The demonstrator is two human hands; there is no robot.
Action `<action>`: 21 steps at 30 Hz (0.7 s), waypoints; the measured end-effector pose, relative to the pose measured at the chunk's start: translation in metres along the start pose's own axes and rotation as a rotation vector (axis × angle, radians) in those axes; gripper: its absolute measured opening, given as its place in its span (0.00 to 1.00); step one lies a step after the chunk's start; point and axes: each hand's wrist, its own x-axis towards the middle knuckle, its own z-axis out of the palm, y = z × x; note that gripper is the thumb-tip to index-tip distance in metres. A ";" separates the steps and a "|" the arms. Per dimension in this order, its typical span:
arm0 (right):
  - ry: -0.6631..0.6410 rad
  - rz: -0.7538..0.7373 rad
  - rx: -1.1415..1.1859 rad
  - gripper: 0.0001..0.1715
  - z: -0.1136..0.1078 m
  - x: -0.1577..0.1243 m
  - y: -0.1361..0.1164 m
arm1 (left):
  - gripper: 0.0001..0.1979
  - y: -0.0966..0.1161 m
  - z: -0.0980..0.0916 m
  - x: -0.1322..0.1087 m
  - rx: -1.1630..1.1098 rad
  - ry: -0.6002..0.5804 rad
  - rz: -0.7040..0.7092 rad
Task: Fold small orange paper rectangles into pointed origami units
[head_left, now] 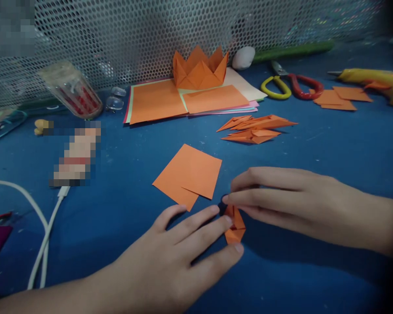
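Observation:
A small folded orange paper piece (235, 225) lies on the blue table (124, 226) between my hands. My left hand (180, 257) rests on the table with its fingers stretched, thumb and fingertips touching the piece's left and lower edges. My right hand (291, 205) comes in from the right with fingers pressed together, their tips on the top of the piece. Two flat orange paper squares (188, 174) overlap just behind the hands.
A pile of folded orange points (253, 128) lies right of centre. Behind it are a stack of coloured sheets (183, 100) with an orange paper crown (199, 67), scissors (291, 85), orange offcuts (342, 98), a glue gun (376, 80), a jar (72, 89) and a white cable (46, 231). Mesh backs the table.

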 end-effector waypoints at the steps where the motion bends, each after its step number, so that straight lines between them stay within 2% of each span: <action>1: 0.062 0.042 0.000 0.20 0.003 -0.002 -0.005 | 0.17 0.000 0.000 -0.001 -0.007 -0.032 0.002; 4: 0.163 0.247 0.053 0.20 0.011 -0.006 -0.021 | 0.22 0.001 -0.004 -0.003 -0.012 -0.093 0.001; 7: 0.102 0.340 0.129 0.24 0.018 -0.011 -0.037 | 0.30 0.002 -0.011 -0.003 -0.032 -0.169 -0.024; 9: 0.094 0.334 0.136 0.24 0.022 -0.013 -0.044 | 0.31 0.001 -0.017 -0.001 -0.070 -0.188 -0.029; 13: 0.148 0.279 0.039 0.21 0.032 -0.016 -0.051 | 0.24 -0.003 -0.022 0.002 -0.041 -0.154 0.013; 18: 0.145 0.285 0.009 0.06 0.036 -0.017 -0.052 | 0.25 0.000 -0.019 0.000 -0.045 -0.128 -0.035; 21: 0.133 0.177 -0.048 0.16 0.031 -0.013 -0.046 | 0.27 0.005 -0.015 -0.003 -0.053 -0.121 -0.072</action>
